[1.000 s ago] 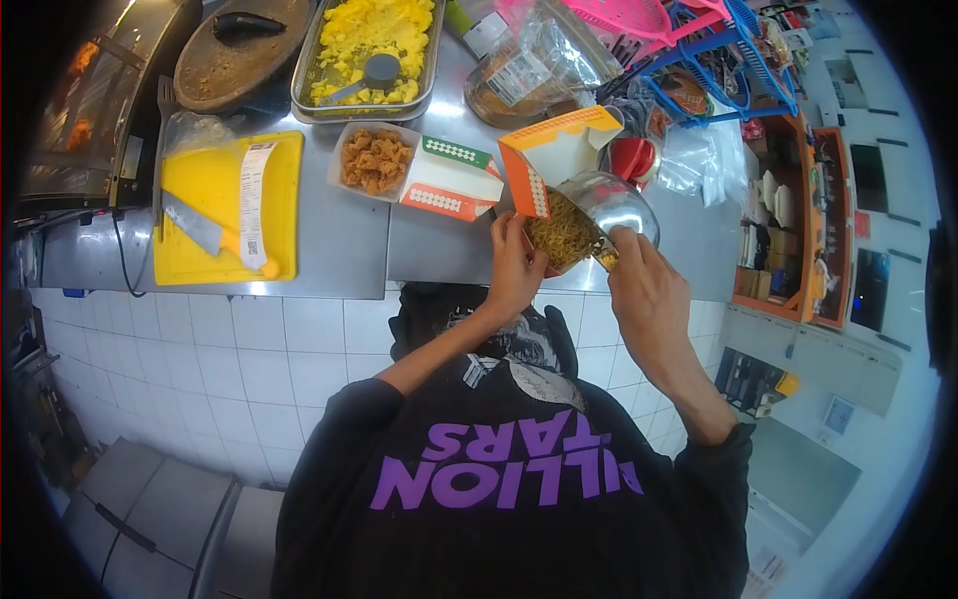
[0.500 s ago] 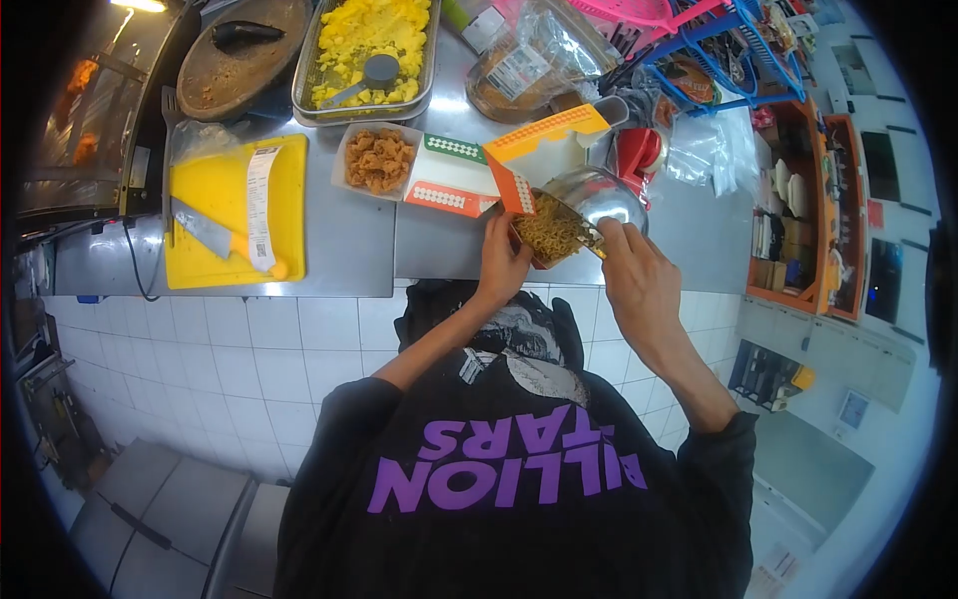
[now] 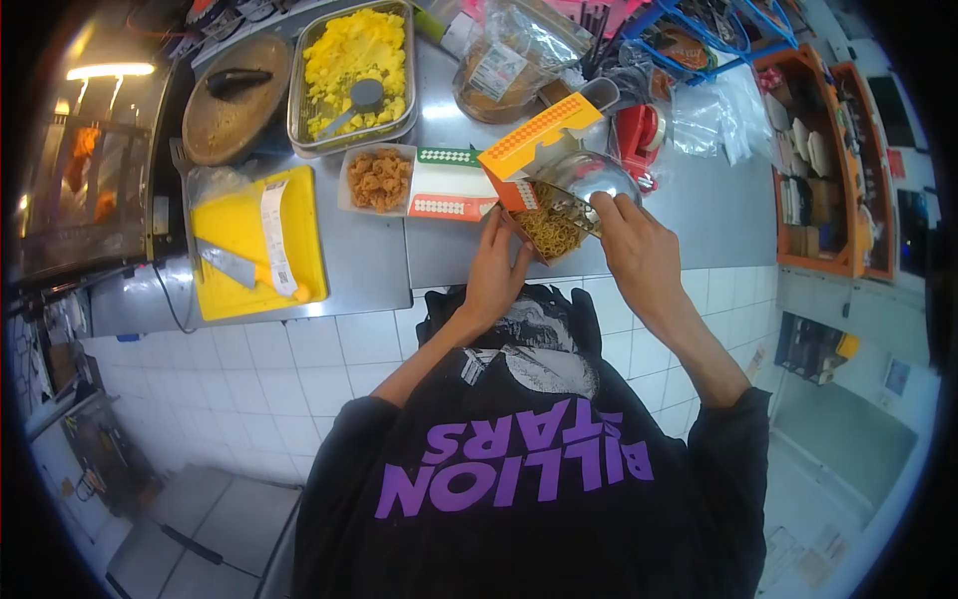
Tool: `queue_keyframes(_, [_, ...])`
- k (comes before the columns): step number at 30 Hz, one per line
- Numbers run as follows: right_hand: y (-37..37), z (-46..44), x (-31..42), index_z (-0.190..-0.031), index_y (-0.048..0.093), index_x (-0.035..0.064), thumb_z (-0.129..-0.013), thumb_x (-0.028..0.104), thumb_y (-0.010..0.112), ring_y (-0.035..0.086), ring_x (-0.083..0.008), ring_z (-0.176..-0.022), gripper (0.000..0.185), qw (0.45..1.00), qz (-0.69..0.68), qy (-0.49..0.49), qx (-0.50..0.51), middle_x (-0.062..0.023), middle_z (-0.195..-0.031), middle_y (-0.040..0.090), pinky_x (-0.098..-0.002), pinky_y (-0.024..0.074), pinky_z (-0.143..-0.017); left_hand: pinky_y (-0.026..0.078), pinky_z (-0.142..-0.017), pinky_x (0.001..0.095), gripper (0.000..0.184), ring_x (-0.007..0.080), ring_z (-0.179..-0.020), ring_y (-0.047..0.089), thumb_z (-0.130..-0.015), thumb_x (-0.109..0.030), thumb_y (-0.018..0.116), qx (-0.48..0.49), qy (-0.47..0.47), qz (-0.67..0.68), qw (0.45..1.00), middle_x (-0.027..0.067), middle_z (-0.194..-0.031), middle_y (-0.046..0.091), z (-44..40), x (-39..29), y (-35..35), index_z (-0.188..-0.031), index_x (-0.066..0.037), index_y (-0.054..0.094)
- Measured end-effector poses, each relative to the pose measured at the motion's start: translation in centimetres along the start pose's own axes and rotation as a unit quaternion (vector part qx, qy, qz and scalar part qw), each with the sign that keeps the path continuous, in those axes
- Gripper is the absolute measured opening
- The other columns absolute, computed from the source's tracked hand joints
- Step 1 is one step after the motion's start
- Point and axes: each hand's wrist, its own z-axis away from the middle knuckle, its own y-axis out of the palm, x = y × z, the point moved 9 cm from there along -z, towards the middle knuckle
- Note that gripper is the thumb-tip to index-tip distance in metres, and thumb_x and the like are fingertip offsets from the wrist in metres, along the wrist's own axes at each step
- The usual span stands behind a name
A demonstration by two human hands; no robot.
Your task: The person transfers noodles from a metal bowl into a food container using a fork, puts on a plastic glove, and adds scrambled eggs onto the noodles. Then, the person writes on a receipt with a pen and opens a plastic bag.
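An orange and yellow takeaway box (image 3: 539, 136) stands open at the counter's front edge, with brown noodles (image 3: 552, 232) inside. My left hand (image 3: 496, 270) grips the box's left side. In my right hand (image 3: 639, 245) is a metal utensil (image 3: 576, 207), its end among the noodles; its exact shape is partly hidden. Behind the noodles, a shiny metal bowl (image 3: 602, 174) sits close to the box. Left of it lies a second open box, its compartment full of fried brown pieces (image 3: 379, 180).
On the left are a yellow cutting board (image 3: 304, 235) with a knife (image 3: 232, 266), and a stone mortar (image 3: 225, 120). A tray of yellow food (image 3: 409, 110), a bagged container (image 3: 499, 75), a red object (image 3: 635, 135) and blue baskets (image 3: 733, 60) stand farther back.
The view has turned, so the counter sits tilted. The utensil in my right hand has shifted slightly against the noodles, while my left hand stays at the box.
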Motion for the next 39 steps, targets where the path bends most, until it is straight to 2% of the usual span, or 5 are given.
queue_keyframes(6, [-0.4,-1.0,-0.1,-0.108,0.047,0.0054,-0.075,0.0,0.055,0.06,-0.0276,-0.076,0.034,1.0,0.012,-0.017,0.02,-0.0098,-0.086,0.054,-0.0381,0.0493,-0.061,0.047,-0.081,0.0406,0.033,0.0383,-0.095,0.056,-0.078,-0.006,0.062,-0.072,0.163,-0.079,0.981,0.0196,-0.109,0.051,-6.4,-9.2,-5.9,-0.11,-0.001,0.052])
queue_keyframes(8, [-0.7,-1.0,-0.1,-0.109,0.047,0.0056,-0.075,0.001,0.055,0.06,-0.0275,-0.077,0.035,1.0,0.016,-0.026,-0.002,-0.0099,-0.087,0.054,-0.0378,0.0495,-0.061,0.048,-0.077,0.0413,0.031,0.0357,-0.093,0.056,-0.076,-0.001,0.06,0.116,0.2,-0.079,0.97,0.0157,-0.104,0.054,-8.6,-9.6,-2.9,-0.106,-0.002,0.053])
queue_keyframes(15, [-0.5,-0.5,-0.7,-0.115,0.044,0.005,-0.077,0.003,0.055,0.06,-0.0267,-0.084,0.04,0.999,0.036,-0.007,-0.014,-0.0106,-0.1,0.055,-0.036,0.0509,-0.063,0.048,-0.076,0.0428,0.027,0.0338,-0.094,0.057,-0.077,0.002,0.054,0.197,0.238,-0.097,0.946,0.0134,-0.099,0.055,-10.5,-9.2,-0.8,-0.103,-0.005,0.053])
queue_keyframes(24, [-1.1,2.1,-4.8,-0.104,0.049,0.0056,-0.075,-0.001,0.057,0.06,-0.0267,-0.082,0.031,0.987,-0.015,0.044,-0.155,-0.009,-0.087,0.052,-0.0375,0.0512,-0.057,0.049,-0.073,0.0417,0.021,0.0364,-0.085,0.059,-0.077,0.004,0.054,0.133,0.237,-0.124,0.954,0.016,-0.096,0.059,-11.7,-9.4,-0.4,-0.098,-0.001,0.055])
queue_keyframes(39, [7.0,7.9,-8.2,-0.116,0.053,0.0013,-0.084,0.001,0.049,0.059,-0.0334,-0.071,0.032,0.965,-0.099,0.233,-0.066,-0.0147,-0.097,0.049,-0.0422,0.0501,-0.06,0.05,-0.068,0.0399,0.019,0.0323,-0.083,0.059,-0.077,0.005,0.056,0.038,0.276,-0.117,0.953,0.0144,-0.092,0.059,-10.8,-12.2,-2.6,-0.095,-0.003,0.056])
